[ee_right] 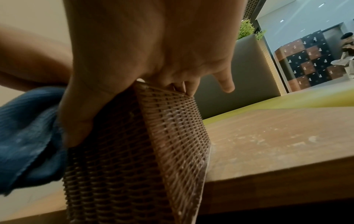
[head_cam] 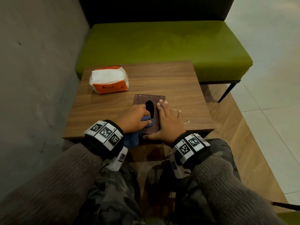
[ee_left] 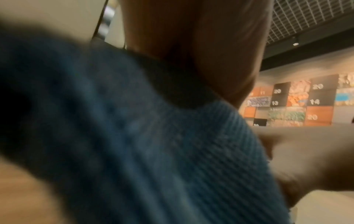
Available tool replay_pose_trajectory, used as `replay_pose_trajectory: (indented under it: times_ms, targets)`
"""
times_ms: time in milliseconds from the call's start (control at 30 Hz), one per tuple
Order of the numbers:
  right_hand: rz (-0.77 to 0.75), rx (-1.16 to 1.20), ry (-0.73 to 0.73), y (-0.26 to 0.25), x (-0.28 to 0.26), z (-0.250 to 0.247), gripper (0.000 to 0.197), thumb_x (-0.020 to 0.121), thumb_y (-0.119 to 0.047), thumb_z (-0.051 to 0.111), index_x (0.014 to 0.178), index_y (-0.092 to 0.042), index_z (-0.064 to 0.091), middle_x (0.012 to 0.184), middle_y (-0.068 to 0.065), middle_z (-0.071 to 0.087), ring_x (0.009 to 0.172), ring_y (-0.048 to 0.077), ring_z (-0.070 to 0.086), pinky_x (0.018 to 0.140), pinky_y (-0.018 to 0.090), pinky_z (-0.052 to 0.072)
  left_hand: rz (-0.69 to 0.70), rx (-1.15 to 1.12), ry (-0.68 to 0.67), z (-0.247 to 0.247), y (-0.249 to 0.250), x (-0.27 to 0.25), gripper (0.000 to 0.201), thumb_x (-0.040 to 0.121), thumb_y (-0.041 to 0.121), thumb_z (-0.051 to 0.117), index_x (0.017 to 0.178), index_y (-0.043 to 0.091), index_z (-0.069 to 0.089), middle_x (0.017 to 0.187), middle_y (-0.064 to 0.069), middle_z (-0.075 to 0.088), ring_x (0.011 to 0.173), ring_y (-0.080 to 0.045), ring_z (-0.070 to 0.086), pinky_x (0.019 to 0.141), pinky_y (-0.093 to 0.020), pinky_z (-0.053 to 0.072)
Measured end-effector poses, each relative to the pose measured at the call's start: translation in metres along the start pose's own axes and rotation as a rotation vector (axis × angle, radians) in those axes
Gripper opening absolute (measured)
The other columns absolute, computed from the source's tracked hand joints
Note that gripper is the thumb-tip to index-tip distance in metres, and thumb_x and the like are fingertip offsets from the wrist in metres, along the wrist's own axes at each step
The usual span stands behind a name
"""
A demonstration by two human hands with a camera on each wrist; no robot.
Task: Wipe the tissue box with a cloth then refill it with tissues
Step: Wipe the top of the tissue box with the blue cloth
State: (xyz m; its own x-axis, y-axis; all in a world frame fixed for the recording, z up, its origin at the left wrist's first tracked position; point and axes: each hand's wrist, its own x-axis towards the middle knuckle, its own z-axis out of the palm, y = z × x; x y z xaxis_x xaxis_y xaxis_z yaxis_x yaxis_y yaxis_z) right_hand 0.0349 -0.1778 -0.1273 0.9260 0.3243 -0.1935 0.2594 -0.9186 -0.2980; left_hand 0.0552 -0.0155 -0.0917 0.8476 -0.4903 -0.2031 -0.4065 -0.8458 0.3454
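A brown woven tissue box (head_cam: 148, 99) with a dark oval slot lies near the front edge of the wooden table (head_cam: 170, 78). My left hand (head_cam: 134, 118) grips a blue cloth (head_cam: 132, 140) and presses it on the box's near left part beside the slot. The cloth fills the left wrist view (ee_left: 172, 151). My right hand (head_cam: 167, 120) lies flat on the right side of the box, fingers straight along the top. In the right wrist view its thumb (ee_right: 80, 121) presses on the near face of the box (ee_right: 134, 166). An orange pack of white tissues (head_cam: 109, 82) lies at the table's far left.
A green padded bench (head_cam: 162, 43) stands just behind the table. A grey wall (head_cam: 40, 70) runs close along the left. Small white crumbs (head_cam: 186, 122) lie on the table right of the box. My knees sit under the table's front edge.
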Motion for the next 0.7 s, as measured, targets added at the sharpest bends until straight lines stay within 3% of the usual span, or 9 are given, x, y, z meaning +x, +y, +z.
replay_pose_trajectory:
  times_ms: [167, 267, 400, 500, 600, 700]
  targets:
    - [-0.187, -0.029, -0.127, 0.014, 0.01, -0.015, 0.127, 0.062, -0.071, 0.07, 0.154, -0.017, 0.0, 0.161, -0.007, -0.009, 0.147, 0.011, -0.009, 0.114, 0.063, -0.002, 0.162, 0.236, -0.171, -0.021, -0.01, -0.006, 0.015, 0.089, 0.036, 0.057, 0.099, 0.028, 0.064, 0.09, 0.009, 0.035, 0.086, -0.011, 0.034, 0.078, -0.031, 0.032]
    - [-0.236, -0.066, -0.179, 0.023, 0.02, -0.031, 0.117, 0.065, -0.063, 0.073, 0.154, -0.027, 0.006, 0.161, -0.013, -0.004, 0.147, 0.011, -0.009, 0.112, 0.065, -0.004, 0.156, 0.318, -0.152, -0.025, -0.001, 0.0, 0.016, 0.089, 0.039, 0.054, 0.102, 0.031, 0.061, 0.093, 0.009, 0.035, 0.093, -0.014, 0.037, 0.08, -0.034, 0.034]
    - [-0.139, -0.058, -0.104, 0.017, 0.015, -0.032, 0.096, 0.074, -0.051, 0.073, 0.151, -0.033, 0.018, 0.16, -0.012, 0.007, 0.148, 0.019, 0.0, 0.111, 0.065, 0.005, -0.022, 0.278, -0.033, -0.014, 0.013, 0.004, 0.025, 0.092, 0.04, 0.048, 0.108, 0.023, 0.059, 0.108, 0.0, 0.048, 0.107, -0.021, 0.045, 0.08, -0.034, 0.031]
    - [-0.061, 0.028, -0.16, 0.002, 0.008, -0.022, 0.112, 0.069, -0.063, 0.071, 0.154, -0.028, 0.006, 0.161, -0.008, -0.006, 0.148, 0.022, -0.001, 0.111, 0.063, 0.013, -0.101, 0.24, 0.048, -0.005, 0.023, 0.005, 0.032, 0.093, 0.038, 0.047, 0.118, 0.019, 0.057, 0.114, -0.003, 0.051, 0.11, -0.023, 0.046, 0.085, -0.036, 0.035]
    - [-0.007, 0.027, -0.198, -0.004, 0.013, -0.019, 0.125, 0.063, -0.069, 0.071, 0.153, -0.028, -0.005, 0.16, -0.006, -0.015, 0.147, 0.023, -0.004, 0.113, 0.062, 0.014, -0.092, 0.206, 0.095, -0.002, 0.025, 0.004, 0.034, 0.094, 0.037, 0.047, 0.122, 0.019, 0.056, 0.116, -0.003, 0.05, 0.111, -0.023, 0.045, 0.086, -0.035, 0.034]
    - [0.0, 0.009, -0.179, -0.007, 0.017, -0.019, 0.124, 0.064, -0.067, 0.071, 0.153, -0.025, -0.003, 0.16, -0.005, -0.013, 0.147, 0.024, -0.001, 0.113, 0.061, 0.017, -0.062, 0.163, 0.084, -0.002, 0.02, 0.004, 0.033, 0.093, 0.036, 0.049, 0.122, 0.022, 0.057, 0.117, -0.002, 0.049, 0.11, -0.023, 0.044, 0.086, -0.035, 0.033]
